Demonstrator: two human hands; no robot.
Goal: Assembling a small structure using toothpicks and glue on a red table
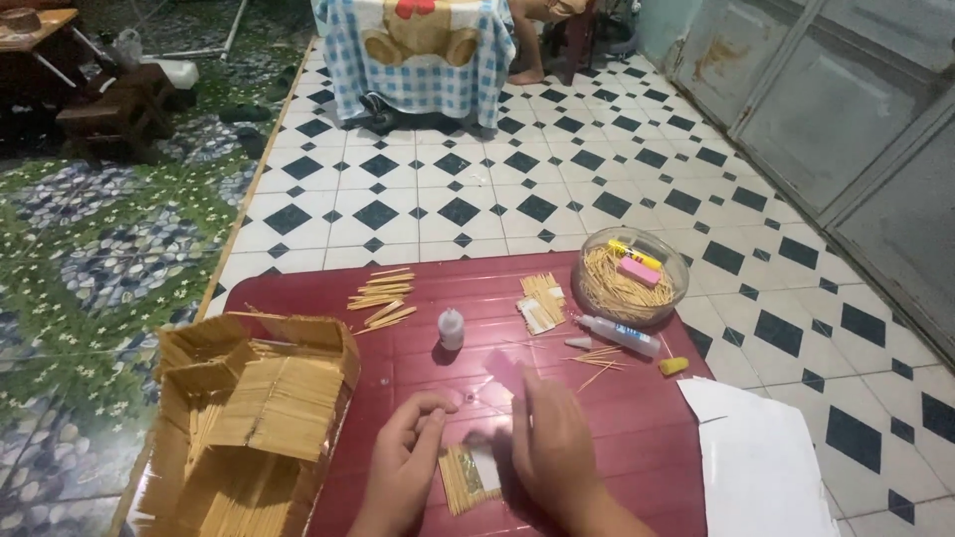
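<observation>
My left hand (pixel 403 462) rests on the dark red table (pixel 617 418), fingers curled beside a small flat panel of glued toothpicks (pixel 466 477). My right hand (pixel 547 443) is over the same panel and holds a pink blurred object (pixel 505 370) above it; what the object is cannot be told. The panel lies between both hands, partly covered by the right one.
A cardboard box with toothpick panels (pixel 254 408) stands at the left. A small white bottle (pixel 451 328), a glue tube (pixel 617 334), loose toothpick bundles (pixel 383 296) and a clear bowl of toothpicks (pixel 632 273) lie farther back. White paper (pixel 761 462) sits at the right edge.
</observation>
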